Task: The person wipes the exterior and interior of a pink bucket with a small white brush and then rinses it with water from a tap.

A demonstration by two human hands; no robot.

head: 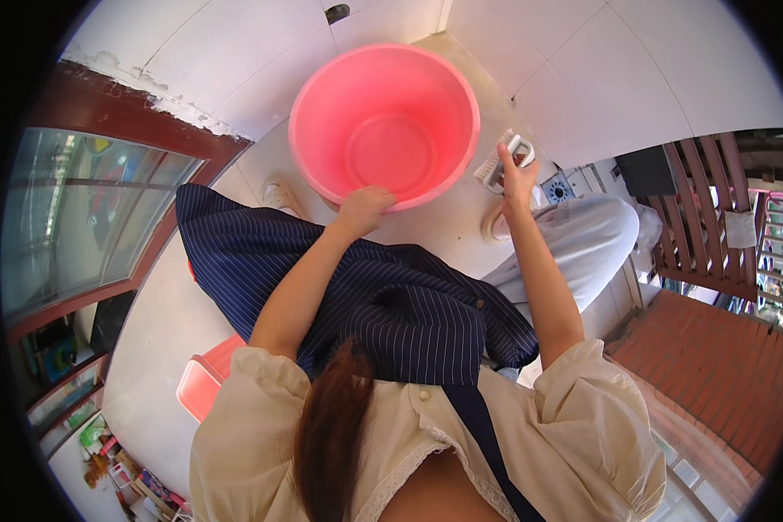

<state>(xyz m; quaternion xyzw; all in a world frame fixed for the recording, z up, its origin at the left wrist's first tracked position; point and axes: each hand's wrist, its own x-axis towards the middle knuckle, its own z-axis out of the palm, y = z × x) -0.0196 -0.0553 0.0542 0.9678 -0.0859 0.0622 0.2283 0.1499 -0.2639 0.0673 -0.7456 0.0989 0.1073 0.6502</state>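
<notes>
A large pink plastic tub (pixel 391 147) stands on the tiled floor in front of me, and no water or object shows inside it. My left hand (pixel 367 210) grips the near rim of the tub, fingers over the edge. To the right of the tub, my right hand (pixel 519 179) holds a scrub brush (pixel 506 160) by its white loop handle. The pale bristles of the brush face left, towards the tub, and do not touch it.
White tiled walls (pixel 600 72) meet in a corner behind the tub. A floor drain (pixel 556 188) lies right of the brush. A red-framed glass door (pixel 114 209) is on the left. Beside my left elbow sits a smaller pink container (pixel 199 391). Brown slatted railing (pixel 705 202) is at right.
</notes>
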